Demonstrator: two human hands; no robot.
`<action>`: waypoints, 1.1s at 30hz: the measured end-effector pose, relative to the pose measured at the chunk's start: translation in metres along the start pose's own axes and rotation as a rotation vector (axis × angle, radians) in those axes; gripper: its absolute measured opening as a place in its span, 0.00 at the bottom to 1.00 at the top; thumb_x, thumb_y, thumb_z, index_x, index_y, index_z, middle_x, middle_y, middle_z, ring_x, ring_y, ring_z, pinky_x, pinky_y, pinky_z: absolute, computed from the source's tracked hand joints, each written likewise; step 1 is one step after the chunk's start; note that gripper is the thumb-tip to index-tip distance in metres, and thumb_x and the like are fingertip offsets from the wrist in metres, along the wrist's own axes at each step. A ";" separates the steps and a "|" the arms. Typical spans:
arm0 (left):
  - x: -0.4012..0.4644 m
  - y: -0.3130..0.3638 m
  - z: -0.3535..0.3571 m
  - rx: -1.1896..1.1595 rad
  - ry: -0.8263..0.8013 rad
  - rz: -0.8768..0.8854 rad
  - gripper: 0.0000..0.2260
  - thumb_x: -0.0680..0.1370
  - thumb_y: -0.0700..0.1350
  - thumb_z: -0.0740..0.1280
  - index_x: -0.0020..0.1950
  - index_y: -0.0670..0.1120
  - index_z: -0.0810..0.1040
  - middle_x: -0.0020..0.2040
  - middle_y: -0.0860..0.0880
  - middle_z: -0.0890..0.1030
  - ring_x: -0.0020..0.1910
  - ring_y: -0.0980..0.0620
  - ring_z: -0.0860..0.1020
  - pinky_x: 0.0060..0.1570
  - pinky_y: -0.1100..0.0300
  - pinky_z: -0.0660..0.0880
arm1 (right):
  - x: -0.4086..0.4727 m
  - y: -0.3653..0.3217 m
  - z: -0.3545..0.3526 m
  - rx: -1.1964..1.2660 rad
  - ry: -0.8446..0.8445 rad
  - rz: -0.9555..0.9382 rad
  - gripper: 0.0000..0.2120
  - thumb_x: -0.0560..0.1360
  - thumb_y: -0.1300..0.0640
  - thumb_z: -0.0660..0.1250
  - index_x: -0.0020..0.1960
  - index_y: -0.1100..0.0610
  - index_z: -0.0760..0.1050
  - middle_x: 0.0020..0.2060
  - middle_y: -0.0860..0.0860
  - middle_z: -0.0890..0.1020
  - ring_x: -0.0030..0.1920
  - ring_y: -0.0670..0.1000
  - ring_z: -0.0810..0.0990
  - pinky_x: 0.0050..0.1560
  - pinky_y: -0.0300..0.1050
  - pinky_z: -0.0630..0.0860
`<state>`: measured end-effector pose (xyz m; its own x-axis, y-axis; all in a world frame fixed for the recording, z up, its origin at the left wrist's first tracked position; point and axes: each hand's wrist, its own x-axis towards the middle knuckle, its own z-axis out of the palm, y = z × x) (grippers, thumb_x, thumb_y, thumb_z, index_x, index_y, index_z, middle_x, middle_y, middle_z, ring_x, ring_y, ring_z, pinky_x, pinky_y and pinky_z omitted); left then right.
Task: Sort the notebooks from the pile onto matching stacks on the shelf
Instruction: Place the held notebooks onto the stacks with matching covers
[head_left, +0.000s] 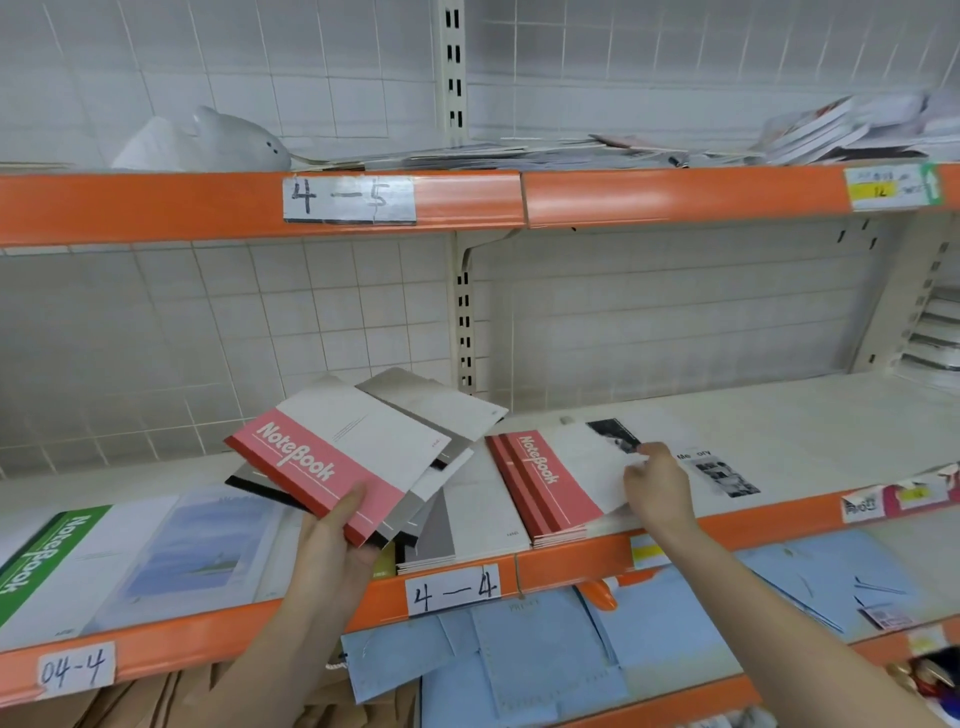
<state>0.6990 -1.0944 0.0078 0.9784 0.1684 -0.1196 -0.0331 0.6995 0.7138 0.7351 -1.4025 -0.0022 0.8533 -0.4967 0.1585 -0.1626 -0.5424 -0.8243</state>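
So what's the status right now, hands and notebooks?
Left hand grips fanned pile, pink notebook on top. Right hand touches a white notebook on the pink stack. Nothing in the way.

Above my shelf (779, 415) the space is open up to the orange upper shelf (260, 202); bare board lies right of the red notebook stack (540, 488).

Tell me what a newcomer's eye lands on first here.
First, the fanned pile of notebooks in the left hand, a pink Notebook cover on top, held above the shelf marked 4-4. Just right, the right hand touches a white notebook beside the matching pink stack. Orange shelf edges frame everything.
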 end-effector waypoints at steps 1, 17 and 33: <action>0.000 0.001 0.001 -0.007 0.002 0.003 0.11 0.79 0.37 0.64 0.58 0.50 0.74 0.54 0.48 0.82 0.54 0.50 0.80 0.45 0.52 0.79 | 0.000 -0.001 0.000 -0.030 -0.021 -0.019 0.17 0.77 0.68 0.56 0.66 0.66 0.67 0.48 0.64 0.79 0.41 0.57 0.74 0.38 0.43 0.67; -0.013 0.007 -0.003 0.040 -0.008 0.023 0.08 0.79 0.38 0.63 0.54 0.49 0.75 0.41 0.53 0.85 0.46 0.53 0.82 0.43 0.55 0.81 | -0.004 -0.001 0.007 -0.235 -0.092 -0.125 0.16 0.78 0.67 0.58 0.66 0.67 0.69 0.50 0.65 0.80 0.52 0.62 0.78 0.48 0.48 0.72; -0.008 -0.002 0.000 0.001 -0.032 -0.002 0.18 0.77 0.38 0.65 0.67 0.48 0.72 0.53 0.48 0.83 0.48 0.51 0.83 0.42 0.53 0.82 | -0.015 0.011 0.023 -0.420 0.044 -0.226 0.08 0.75 0.66 0.60 0.50 0.68 0.73 0.45 0.64 0.76 0.48 0.61 0.74 0.43 0.46 0.64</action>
<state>0.6909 -1.0973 0.0068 0.9845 0.1451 -0.0989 -0.0313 0.6989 0.7145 0.7316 -1.3851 -0.0262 0.8699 -0.3580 0.3392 -0.1690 -0.8626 -0.4769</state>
